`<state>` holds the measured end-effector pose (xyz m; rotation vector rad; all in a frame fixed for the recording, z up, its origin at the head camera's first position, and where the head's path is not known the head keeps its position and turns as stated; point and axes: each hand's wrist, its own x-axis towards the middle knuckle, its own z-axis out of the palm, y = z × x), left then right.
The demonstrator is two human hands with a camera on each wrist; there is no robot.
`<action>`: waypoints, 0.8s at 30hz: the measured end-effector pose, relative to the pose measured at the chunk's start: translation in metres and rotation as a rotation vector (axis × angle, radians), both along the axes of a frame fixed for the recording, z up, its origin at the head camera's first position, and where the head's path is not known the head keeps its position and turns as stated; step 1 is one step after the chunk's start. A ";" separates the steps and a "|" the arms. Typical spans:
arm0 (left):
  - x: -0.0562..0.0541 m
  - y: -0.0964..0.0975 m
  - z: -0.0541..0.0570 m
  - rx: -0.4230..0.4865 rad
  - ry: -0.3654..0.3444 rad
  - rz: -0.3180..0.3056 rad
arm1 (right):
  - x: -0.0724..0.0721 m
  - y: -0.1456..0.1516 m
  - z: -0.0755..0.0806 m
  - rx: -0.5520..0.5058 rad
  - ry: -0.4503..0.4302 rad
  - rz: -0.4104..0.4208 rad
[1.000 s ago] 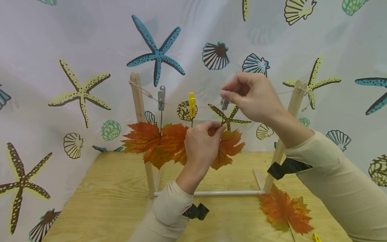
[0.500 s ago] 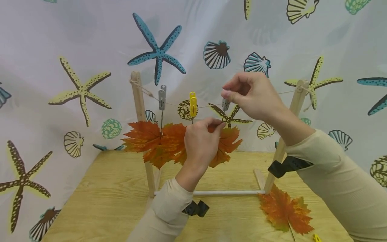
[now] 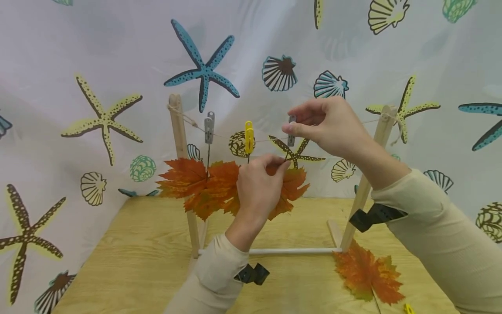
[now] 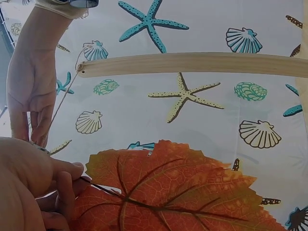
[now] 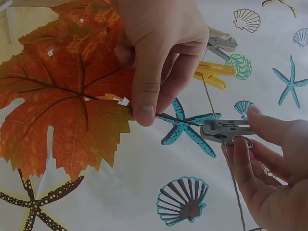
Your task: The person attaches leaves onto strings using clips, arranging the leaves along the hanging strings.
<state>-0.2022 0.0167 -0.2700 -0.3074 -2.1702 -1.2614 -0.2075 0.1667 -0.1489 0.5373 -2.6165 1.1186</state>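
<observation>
In the head view, an orange-red, jagged maple leaf (image 3: 295, 187) with dark veins hangs just beyond your left hand (image 3: 259, 185), partly hidden by it. Your left thumb and forefinger are pinched together on its thin dark stem (image 3: 287, 155). Just above, your right hand (image 3: 337, 124) has thumb and forefinger clamped about a small grey plastic clothespin (image 3: 291, 140) on a thin tan twine line (image 3: 263, 140) tied between two pale wooden posts (image 3: 357, 209). To your left along the line sit a yellow plastic clothespin (image 3: 249, 137) and another grey plastic clothespin (image 3: 209, 130), with more orange-red leaves (image 3: 204, 187) below them.

In the left wrist view, the leaf spreads to the right of your left fingertips, which grip the stem close to the blade. Your right hand shows behind, fingers pointing down; the clothespin there is mostly hidden.

In the right wrist view, the stem runs from the leaf, past your left thumb, to the mouth of the grey clothespin; you cannot tell how firmly it is caught. Your right thumb touches one handle and your forefinger the other, with the remaining fingers curled beneath
</observation>
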 end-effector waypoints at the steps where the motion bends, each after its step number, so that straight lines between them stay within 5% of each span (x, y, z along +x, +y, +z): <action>1: 0.000 0.000 -0.001 0.002 -0.002 0.000 | 0.000 0.000 -0.001 -0.003 -0.005 0.000; 17: 0.006 -0.002 -0.006 -0.009 0.015 0.010 | 0.001 0.002 -0.003 -0.049 -0.079 0.002; 24: 0.009 -0.007 0.000 0.012 0.097 0.009 | 0.003 0.002 -0.004 -0.034 -0.066 -0.008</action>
